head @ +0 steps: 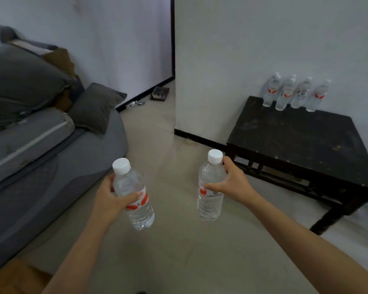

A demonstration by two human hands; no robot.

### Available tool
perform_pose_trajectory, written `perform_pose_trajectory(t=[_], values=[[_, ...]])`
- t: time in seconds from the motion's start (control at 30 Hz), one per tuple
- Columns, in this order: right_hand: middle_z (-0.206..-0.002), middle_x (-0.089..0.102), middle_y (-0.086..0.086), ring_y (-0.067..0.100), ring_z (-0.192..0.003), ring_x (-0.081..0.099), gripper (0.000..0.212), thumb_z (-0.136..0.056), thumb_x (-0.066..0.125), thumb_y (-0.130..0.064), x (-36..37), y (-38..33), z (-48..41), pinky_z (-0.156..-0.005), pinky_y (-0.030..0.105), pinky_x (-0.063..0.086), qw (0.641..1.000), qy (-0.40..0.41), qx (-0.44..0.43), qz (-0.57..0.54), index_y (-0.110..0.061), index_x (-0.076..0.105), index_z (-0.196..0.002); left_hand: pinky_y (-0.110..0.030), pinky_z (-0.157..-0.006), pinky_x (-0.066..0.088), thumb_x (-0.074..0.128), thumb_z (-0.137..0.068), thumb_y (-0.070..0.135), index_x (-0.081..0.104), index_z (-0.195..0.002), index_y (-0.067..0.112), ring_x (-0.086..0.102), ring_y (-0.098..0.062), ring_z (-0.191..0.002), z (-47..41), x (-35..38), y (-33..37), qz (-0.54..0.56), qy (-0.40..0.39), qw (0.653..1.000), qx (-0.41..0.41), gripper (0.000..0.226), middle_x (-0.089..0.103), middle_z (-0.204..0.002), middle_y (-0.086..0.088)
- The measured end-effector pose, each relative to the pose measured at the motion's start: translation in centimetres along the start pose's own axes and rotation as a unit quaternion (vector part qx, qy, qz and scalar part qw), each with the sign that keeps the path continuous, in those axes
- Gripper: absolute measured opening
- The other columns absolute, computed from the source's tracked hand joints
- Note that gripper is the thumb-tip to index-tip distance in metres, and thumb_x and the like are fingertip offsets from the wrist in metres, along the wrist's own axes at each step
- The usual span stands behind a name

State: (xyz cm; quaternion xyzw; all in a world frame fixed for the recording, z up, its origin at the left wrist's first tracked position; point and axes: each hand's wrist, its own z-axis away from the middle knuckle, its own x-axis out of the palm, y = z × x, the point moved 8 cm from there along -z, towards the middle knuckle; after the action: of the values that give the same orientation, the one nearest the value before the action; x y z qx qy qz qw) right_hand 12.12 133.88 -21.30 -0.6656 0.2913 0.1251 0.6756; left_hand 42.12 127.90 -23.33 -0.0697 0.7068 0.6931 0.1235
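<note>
My left hand [108,198] grips a clear water bottle [136,211] with a white cap and a red-and-white label, held upright over the floor with its top tilted a little to the left. My right hand [232,183] grips a second water bottle [209,206] of the same kind, upright, thumb across its label. Both bottles hang in the air in front of me. Several more bottles [293,93] of the same kind stand in a group at the far edge of a low black table [302,143], against the white wall.
A grey bed [51,166] with dark pillows [23,85] fills the left side. Beige tile floor [168,251] lies between the bed and the table. A wall corner [175,81] juts out ahead, with a dark box [160,93] on the floor behind it.
</note>
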Motion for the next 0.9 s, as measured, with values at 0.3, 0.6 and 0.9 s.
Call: perform_pose_trajectory(t=[0.3, 0.6, 0.9], values=[[-0.114, 0.053, -0.003, 0.017, -0.106, 0.053, 0.075, -0.064, 0.081, -0.024, 2.7, -1.3, -11.9, -0.09, 0.036, 0.048, 0.998, 0.052, 0.022, 0.022, -0.024, 0.039, -0.126, -0.04, -0.081, 0.05, 0.085, -0.052, 0.022, 0.049, -0.113, 0.015, 0.06, -0.026, -0.097, -16.1, -0.6, -0.8, 0.006, -0.046, 0.999, 0.012, 0.072, 0.06, -0.107, -0.008], [-0.11, 0.052, -0.005, 0.014, -0.102, 0.051, 0.072, -0.063, 0.083, -0.021, 4.5, -4.2, -23.0, -0.085, 0.027, 0.045, 0.988, 0.142, 0.06, 0.005, -0.03, 0.035, -0.116, -0.034, -0.078, 0.049, 0.08, -0.065, 0.008, 0.048, -0.12, 0.011, 0.059, -0.024, -0.096, -33.6, -0.8, 0.7, 0.004, -0.123, 0.99, 0.073, 0.064, 0.058, -0.108, -0.008], [-0.102, 0.054, -0.015, 0.009, -0.098, 0.055, 0.069, -0.062, 0.083, -0.018, 3.3, -0.1, -29.1, -0.086, 0.025, 0.048, 0.978, 0.163, 0.127, 0.004, -0.032, 0.038, -0.112, -0.027, -0.068, 0.049, 0.085, -0.045, 0.029, 0.048, -0.107, 0.02, 0.06, -0.013, -0.084, -43.3, 7.0, -0.7, 0.039, -0.178, 0.983, 0.035, 0.073, 0.059, -0.094, 0.006]])
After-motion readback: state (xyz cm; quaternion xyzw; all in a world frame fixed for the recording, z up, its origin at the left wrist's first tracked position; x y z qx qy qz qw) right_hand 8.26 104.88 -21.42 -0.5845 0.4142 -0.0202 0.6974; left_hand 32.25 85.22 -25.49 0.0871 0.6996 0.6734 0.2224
